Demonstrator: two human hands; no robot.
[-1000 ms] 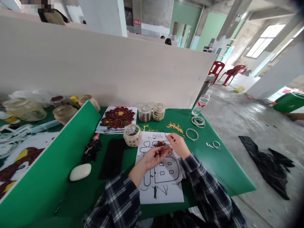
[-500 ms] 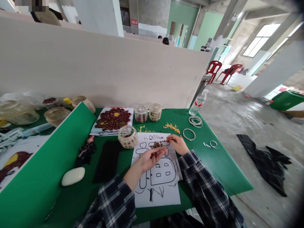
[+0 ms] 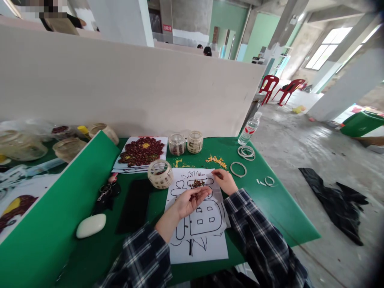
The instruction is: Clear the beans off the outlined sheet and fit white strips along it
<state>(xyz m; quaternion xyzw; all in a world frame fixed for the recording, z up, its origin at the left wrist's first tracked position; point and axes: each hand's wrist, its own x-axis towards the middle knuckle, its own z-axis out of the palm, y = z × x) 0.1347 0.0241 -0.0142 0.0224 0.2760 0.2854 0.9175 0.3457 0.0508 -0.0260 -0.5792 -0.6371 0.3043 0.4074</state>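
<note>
My left hand (image 3: 192, 202) is palm up and cupped over the drawing, cradling several small dark red beans (image 3: 195, 197). Just beyond its fingers, more reddish-brown beans (image 3: 197, 183) lie in a cluster inside an outlined bar on the white paper (image 3: 207, 248). The paper carries black line drawings of rounded shapes, a heart and small squares. At the paper's upper right edge, my right hand (image 3: 225, 182) has thumb and fingertips pinched together; whatever is between them is too small to make out. A woven-covered glass jar (image 3: 160, 174) stands left of the paper.
Two jars (image 3: 186, 143) stand behind, beside a bean-covered flower picture (image 3: 142, 151). Yellow corn kernels (image 3: 216, 161), pale rings (image 3: 238, 169) and a water bottle (image 3: 250, 129) are to the right. A black phone (image 3: 134, 205), keys (image 3: 105, 193) and a white oval object (image 3: 91, 225) lie left.
My right fingertips have shifted slightly toward the paper's upper right corner. My left hand stays cupped in nearly the same place. The whole view has moved a little.
</note>
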